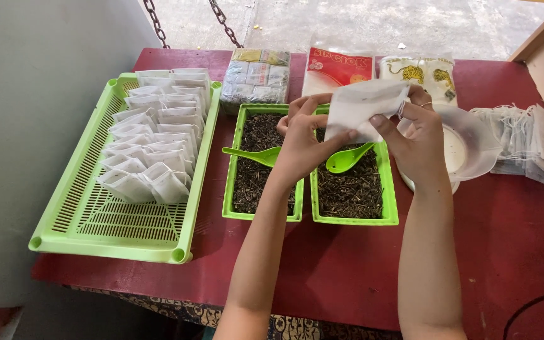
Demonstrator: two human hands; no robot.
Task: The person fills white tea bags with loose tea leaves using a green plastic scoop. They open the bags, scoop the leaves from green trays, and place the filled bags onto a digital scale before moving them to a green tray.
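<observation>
Holding white filter bag [363, 107] between both hands | left hand [303, 141] pinches its left edge | right hand [417, 141] grips its right side | above two green tea trays [385, 189], green spoons [347, 158] inside

Clear pack [256, 75]: top centre of frame, squarish, holding grey and yellowish blocks.
Red pouch [336, 68]: just right of it, red top, white lower half.
White bags [422, 72]: upper right, white with yellow animal prints.

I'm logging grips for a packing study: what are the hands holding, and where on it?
Both hands hold one white filter bag: left hand at its lower left edge, right hand at its right end.
</observation>
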